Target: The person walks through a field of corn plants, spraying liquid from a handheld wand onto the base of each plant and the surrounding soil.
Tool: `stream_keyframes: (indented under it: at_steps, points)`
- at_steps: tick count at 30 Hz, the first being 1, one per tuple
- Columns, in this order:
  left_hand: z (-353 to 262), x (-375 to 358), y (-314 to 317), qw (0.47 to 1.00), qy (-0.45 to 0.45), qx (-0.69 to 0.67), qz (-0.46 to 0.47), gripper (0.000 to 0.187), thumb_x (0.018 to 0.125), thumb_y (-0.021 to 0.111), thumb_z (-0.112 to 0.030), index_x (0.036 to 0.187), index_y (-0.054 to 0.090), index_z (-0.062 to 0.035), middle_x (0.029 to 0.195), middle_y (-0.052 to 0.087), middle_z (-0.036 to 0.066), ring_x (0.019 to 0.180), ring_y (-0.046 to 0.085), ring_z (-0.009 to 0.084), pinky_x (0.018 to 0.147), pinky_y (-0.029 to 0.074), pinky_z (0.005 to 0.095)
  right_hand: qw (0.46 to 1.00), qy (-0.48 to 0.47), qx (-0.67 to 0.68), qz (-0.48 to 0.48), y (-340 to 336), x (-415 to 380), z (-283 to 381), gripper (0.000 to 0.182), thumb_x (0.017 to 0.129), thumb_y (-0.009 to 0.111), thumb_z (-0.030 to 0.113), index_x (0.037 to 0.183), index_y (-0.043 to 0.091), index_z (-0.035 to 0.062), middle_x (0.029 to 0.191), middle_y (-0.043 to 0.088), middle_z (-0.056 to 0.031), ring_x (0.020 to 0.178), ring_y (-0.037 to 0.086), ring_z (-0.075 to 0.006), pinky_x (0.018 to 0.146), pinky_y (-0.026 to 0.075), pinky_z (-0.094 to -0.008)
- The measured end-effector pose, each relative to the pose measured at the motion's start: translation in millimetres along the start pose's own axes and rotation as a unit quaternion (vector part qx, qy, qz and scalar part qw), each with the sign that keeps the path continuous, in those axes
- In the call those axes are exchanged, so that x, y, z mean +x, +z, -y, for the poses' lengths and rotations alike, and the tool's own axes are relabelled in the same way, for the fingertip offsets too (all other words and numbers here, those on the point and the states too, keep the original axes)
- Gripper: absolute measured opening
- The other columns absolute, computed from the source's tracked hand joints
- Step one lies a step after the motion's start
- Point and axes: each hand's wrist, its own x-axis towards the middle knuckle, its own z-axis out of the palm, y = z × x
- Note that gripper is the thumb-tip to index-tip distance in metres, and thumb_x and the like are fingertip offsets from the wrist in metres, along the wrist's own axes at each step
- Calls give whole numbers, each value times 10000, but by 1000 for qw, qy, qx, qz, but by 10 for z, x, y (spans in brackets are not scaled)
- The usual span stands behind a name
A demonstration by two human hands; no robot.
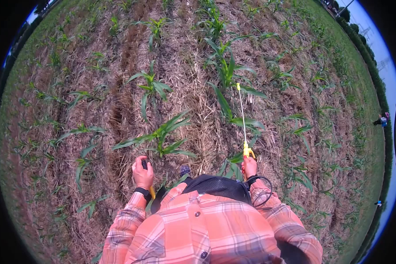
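Observation:
My right hand [249, 168] is closed round the grip of a yellow spray wand [246, 151]. Its thin metal tube points forward to a yellow nozzle [238, 86] beside the leaves of a green plant [226, 70]. A dark hose [268, 189] loops by my right wrist. On the other side, my left hand [143, 174] is wrapped round a black handle [144, 164], and a yellow bar [152, 192] shows below that wrist. A leafy plant [161, 138] grows just in front of my left hand.
Rows of young green plants [151, 86] stand in soil covered with dry straw [198, 101]. A shoe [185, 169] shows below my body. At the far right edge are a person [383, 120] and another small distant figure [378, 203]. Trees line the field's edge.

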Motion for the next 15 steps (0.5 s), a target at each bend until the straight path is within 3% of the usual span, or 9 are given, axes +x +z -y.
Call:
stream_keyframes:
  at_steps: [5, 7, 8, 9, 11, 13, 15]
  points:
    - [79, 222, -96, 1000, -2, -8, -11, 223, 706, 537, -94, 922, 480, -87, 848, 545, 113, 806, 495, 307, 731, 388, 387, 985, -35, -133, 99, 662, 10, 301, 201, 841, 476, 276, 781, 488, 85, 540, 444, 14, 367, 367, -61, 310, 290, -213]
    - [36, 269, -159, 999, 3, -40, -32, 216, 705, 537, -75, 913, 477, -77, 825, 541, 117, 750, 509, 298, 692, 404, 363, 958, -117, -223, 140, 848, 64, 332, 211, 833, 489, 272, 821, 523, 64, 558, 483, 8, 411, 431, -77, 361, 331, -223]
    - [105, 263, -199, 994, -67, -86, -5, 221, 699, 544, -61, 908, 471, -66, 756, 528, 114, 661, 515, 284, 630, 416, 338, 943, -147, -251, 159, 905, 83, 352, 218, 831, 491, 270, 804, 529, 57, 564, 497, 3, 444, 457, -81, 396, 349, -227]
    - [258, 268, -231, 992, -50, -110, -23, 204, 711, 548, -42, 897, 466, -64, 673, 498, 81, 573, 507, 203, 551, 412, 300, 927, -177, -278, 177, 990, 89, 405, 225, 829, 493, 268, 788, 534, 50, 570, 511, -1, 477, 484, -85, 430, 367, -230]
    - [-182, 267, -729, 978, -98, -186, -10, 183, 743, 534, -23, 902, 457, -68, 663, 476, 42, 545, 475, 108, 499, 398, 246, 907, -225, -311, 174, 1122, 152, 434, 240, 815, 508, 270, 787, 546, 35, 593, 548, -37, 536, 524, -120, 492, 396, -267]
    - [-366, 172, -1089, 967, -79, -234, -61, 167, 774, 509, -14, 916, 445, -71, 670, 447, 12, 542, 446, 56, 483, 385, 193, 869, -249, -365, 221, 1249, 104, 659, 244, 801, 521, 275, 839, 558, 37, 613, 565, -73, 554, 541, -164, 511, 410, -301]
    - [-346, 93, -1292, 973, -62, -187, -118, 174, 782, 505, -22, 935, 435, -68, 658, 424, 2, 535, 437, 61, 491, 390, 183, 864, -236, -375, 237, 1362, 109, 786, 252, 794, 524, 274, 876, 564, 40, 635, 573, -106, 571, 552, -201, 531, 416, -327]
